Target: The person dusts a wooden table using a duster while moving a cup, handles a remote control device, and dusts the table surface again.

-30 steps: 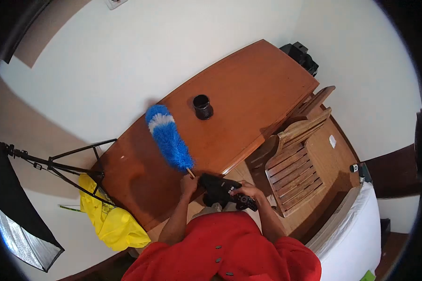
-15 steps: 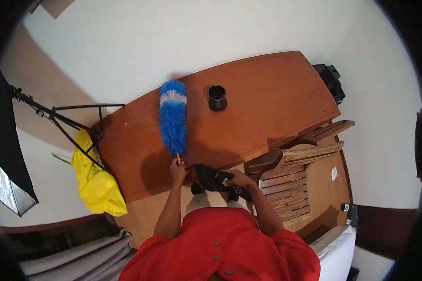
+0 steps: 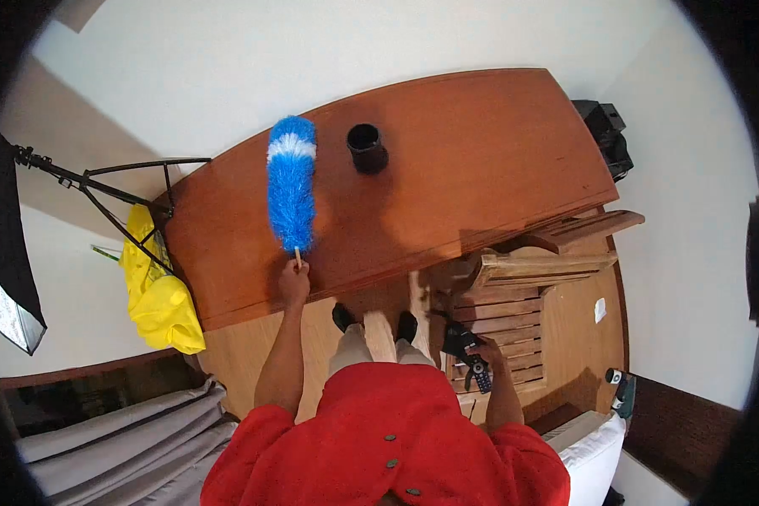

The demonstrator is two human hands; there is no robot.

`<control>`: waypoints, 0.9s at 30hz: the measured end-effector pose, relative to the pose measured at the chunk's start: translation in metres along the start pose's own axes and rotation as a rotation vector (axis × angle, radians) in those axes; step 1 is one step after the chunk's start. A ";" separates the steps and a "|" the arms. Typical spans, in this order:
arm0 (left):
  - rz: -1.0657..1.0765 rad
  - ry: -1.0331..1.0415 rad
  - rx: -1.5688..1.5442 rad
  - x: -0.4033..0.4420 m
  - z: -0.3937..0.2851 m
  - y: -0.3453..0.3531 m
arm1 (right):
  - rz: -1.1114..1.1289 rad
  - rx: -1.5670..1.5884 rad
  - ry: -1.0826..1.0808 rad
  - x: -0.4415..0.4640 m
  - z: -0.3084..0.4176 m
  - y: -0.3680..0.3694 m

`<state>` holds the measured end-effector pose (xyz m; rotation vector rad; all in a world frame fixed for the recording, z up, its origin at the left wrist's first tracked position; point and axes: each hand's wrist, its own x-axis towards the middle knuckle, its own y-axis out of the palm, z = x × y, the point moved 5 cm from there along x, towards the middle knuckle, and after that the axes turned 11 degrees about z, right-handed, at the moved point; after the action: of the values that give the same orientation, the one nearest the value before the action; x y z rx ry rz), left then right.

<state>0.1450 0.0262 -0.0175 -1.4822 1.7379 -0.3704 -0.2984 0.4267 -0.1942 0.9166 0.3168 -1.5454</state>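
My left hand [image 3: 294,283] is closed around the thin wooden handle of a fluffy duster [image 3: 292,198], blue with a white band near its tip. The duster points away from me over the wooden table [image 3: 472,160]. To its right a black cup [image 3: 367,152] stands on the tabletop. My right hand [image 3: 491,354], low over the slatted wooden chair [image 3: 514,325], grips a black remote control [image 3: 482,376] with buttons together with a dark bundle [image 3: 457,339]. What makes up that bundle I cannot make out.
At left, a black tripod stand [image 3: 118,192] carries an umbrella-like reflector [image 3: 13,312]. Yellow fabric [image 3: 164,308] hangs by the table's left end. Black equipment [image 3: 603,139] lies beyond the right end. Grey curtain cloth [image 3: 126,430] and white padded furniture [image 3: 594,460] flank me.
My right hand has carried the remote control and dark bundle from the table's front edge rightward over the chair. The duster is still in my left hand; the whole view has shifted slightly.
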 end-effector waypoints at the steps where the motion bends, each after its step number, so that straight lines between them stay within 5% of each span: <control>1: 0.008 0.007 0.115 -0.003 -0.006 0.001 | -0.177 -0.294 0.025 0.012 -0.034 -0.029; 9: -0.090 0.061 0.170 -0.004 0.008 0.019 | -0.716 -0.511 0.390 -0.007 -0.063 -0.046; 18: -0.043 0.065 0.163 -0.008 0.011 0.017 | -0.877 -0.535 0.632 -0.004 -0.109 -0.052; 27: -0.149 0.090 0.164 -0.011 0.006 0.019 | -0.979 -0.597 0.657 0.015 -0.123 -0.069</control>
<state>0.1364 0.0434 -0.0293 -1.4987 1.6283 -0.6509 -0.3162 0.5132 -0.3051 0.7804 1.8038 -1.7667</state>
